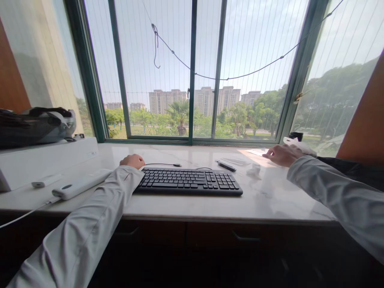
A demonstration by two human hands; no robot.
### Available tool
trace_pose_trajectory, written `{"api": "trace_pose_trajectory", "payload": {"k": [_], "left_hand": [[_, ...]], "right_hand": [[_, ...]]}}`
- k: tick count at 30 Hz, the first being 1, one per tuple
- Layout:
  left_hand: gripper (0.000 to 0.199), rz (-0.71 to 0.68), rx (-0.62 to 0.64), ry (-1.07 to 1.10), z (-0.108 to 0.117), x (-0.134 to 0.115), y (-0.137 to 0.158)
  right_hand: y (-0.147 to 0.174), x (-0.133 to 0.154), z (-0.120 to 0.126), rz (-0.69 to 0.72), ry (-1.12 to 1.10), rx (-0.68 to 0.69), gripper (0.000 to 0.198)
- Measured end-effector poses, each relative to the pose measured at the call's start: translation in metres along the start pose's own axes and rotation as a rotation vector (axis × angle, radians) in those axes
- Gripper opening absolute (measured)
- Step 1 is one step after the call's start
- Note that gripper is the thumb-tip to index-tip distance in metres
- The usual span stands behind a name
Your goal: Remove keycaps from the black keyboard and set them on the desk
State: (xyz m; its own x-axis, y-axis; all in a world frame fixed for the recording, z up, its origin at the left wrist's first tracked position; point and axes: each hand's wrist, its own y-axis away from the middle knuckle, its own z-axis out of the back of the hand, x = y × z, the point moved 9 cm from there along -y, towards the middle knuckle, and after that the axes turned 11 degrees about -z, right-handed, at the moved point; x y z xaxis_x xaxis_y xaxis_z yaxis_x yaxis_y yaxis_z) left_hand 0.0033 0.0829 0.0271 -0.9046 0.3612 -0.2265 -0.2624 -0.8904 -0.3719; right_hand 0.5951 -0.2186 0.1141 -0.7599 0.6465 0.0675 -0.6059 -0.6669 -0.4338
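My left hand rests on the counter at the keyboard's left end, fingers curled into a fist. A thin black cable with a USB plug comes out beside it; whether the fingers hold the cable is hidden. The black keyboard lies flat in front of me. My right hand is at the counter's right side, its fingers loosely bent and pointing left, above a sheet of white paper. A crumpled white plastic bag lies just behind this hand. I see nothing gripped in it.
Behind the keyboard lie a small black stick-shaped item and clear plastic wrapping. A white device with a cable and a white box bearing a headset stand left. The counter's front edge runs before me.
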Motion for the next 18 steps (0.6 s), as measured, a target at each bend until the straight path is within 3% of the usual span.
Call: {"api": "trace_pose_trajectory", "payload": {"k": [4, 8, 12, 15, 18], "left_hand": [[0.034, 0.068, 0.055, -0.061, -0.001, 0.004, 0.003], [0.032, 0.086, 0.067, -0.100, 0.000, 0.006, 0.004], [0.032, 0.085, 0.075, -0.130, -0.001, 0.007, 0.003], [0.032, 0.085, 0.074, -0.151, -0.001, 0.007, 0.001], [0.032, 0.098, 0.077, -0.168, 0.000, 0.009, 0.000]], "right_hand": [[0.017, 0.076, 0.005, 0.168, 0.021, -0.045, 0.038], [0.017, 0.122, -0.011, 0.216, -0.035, 0.026, 0.044], [0.011, 0.145, -0.042, 0.198, -0.119, 0.148, 0.054], [0.009, 0.149, -0.064, 0.145, -0.178, 0.140, 0.068], [0.010, 0.146, -0.088, 0.120, -0.210, 0.142, 0.070]]}}
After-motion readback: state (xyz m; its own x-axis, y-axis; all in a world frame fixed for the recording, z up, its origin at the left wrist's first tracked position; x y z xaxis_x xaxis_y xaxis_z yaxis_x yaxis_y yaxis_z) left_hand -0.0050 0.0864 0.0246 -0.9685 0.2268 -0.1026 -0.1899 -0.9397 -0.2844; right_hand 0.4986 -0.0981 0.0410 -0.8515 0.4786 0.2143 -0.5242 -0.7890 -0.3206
